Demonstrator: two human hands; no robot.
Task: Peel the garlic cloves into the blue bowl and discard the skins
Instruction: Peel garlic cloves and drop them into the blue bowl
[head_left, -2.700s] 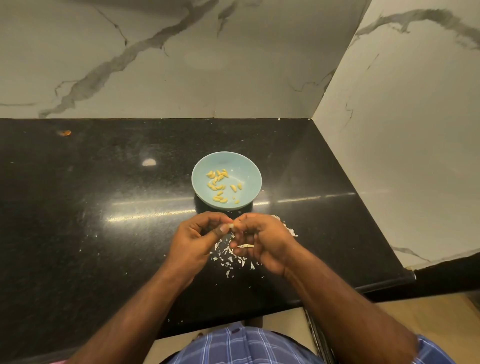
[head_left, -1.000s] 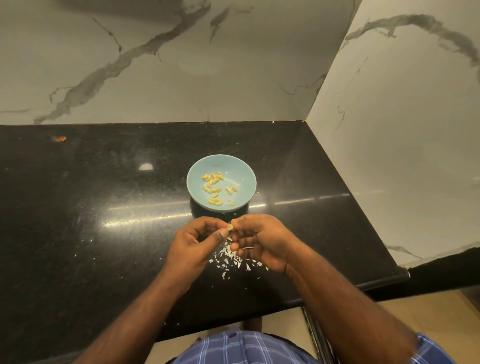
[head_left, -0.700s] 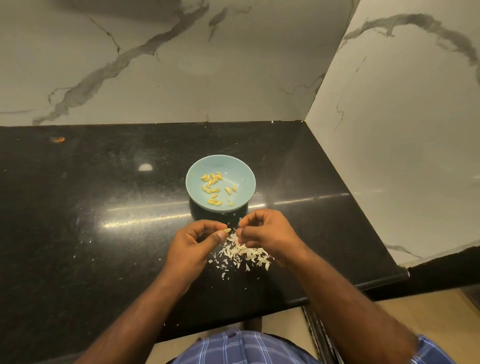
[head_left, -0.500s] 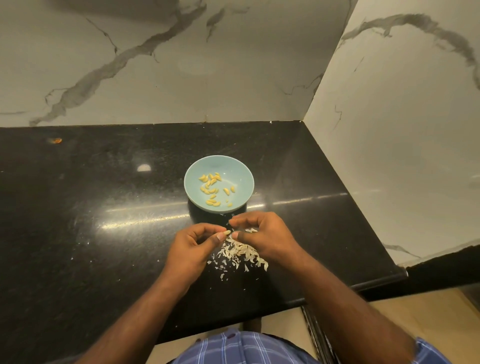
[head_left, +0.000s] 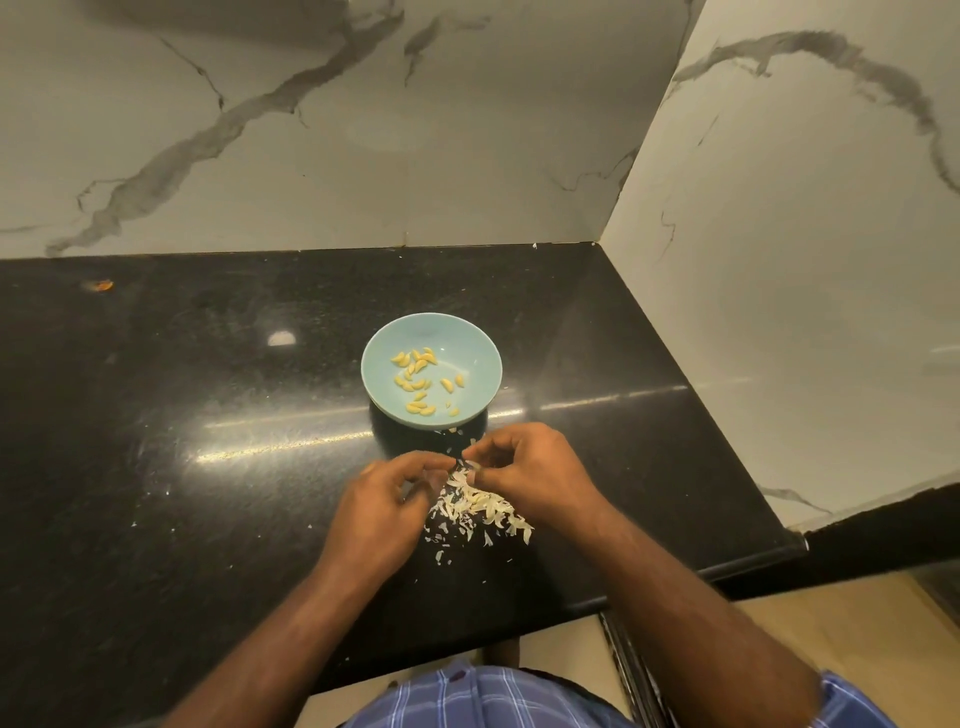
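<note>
1. Farthest left, a small orange scrap (head_left: 102, 285) lies on the black counter (head_left: 156, 467) near the marble back wall (head_left: 311, 130), well apart from everything else.
2. A bright spot of reflected light (head_left: 281, 339) shows on the counter, left of the bowl.
3. Next, the left hand (head_left: 382, 512) hovers over the counter near its front edge, fingers curled, thumb and forefinger reaching toward the right hand. Its grip looks closed, but the fingertips are blurred and I cannot tell whether they pinch anything.
4. Behind the hands, the blue bowl (head_left: 480, 353) sits upright on the counter, holding a loose scatter of peeled yellow cloves (head_left: 415, 376).
5. Between the two hands, a small pale piece (head_left: 471, 466) sits at the fingertips; whether it is a clove or only skin is too blurred to say.
6. Just below that, a heap of white skins (head_left: 480, 506) lies on the counter between the hands and partly under the right one, with smaller flakes scattered toward the front edge.
7. The right hand (head_left: 535, 473) is just in front of the bowl, fingers curled, its grip pinched on the pale piece.
8. At the right, a marble side wall (head_left: 805, 260) meets the back wall in a corner at the counter's far end.
9. Along the bottom, a blue checked shirt (head_left: 483, 696) shows between the forearms.
</note>
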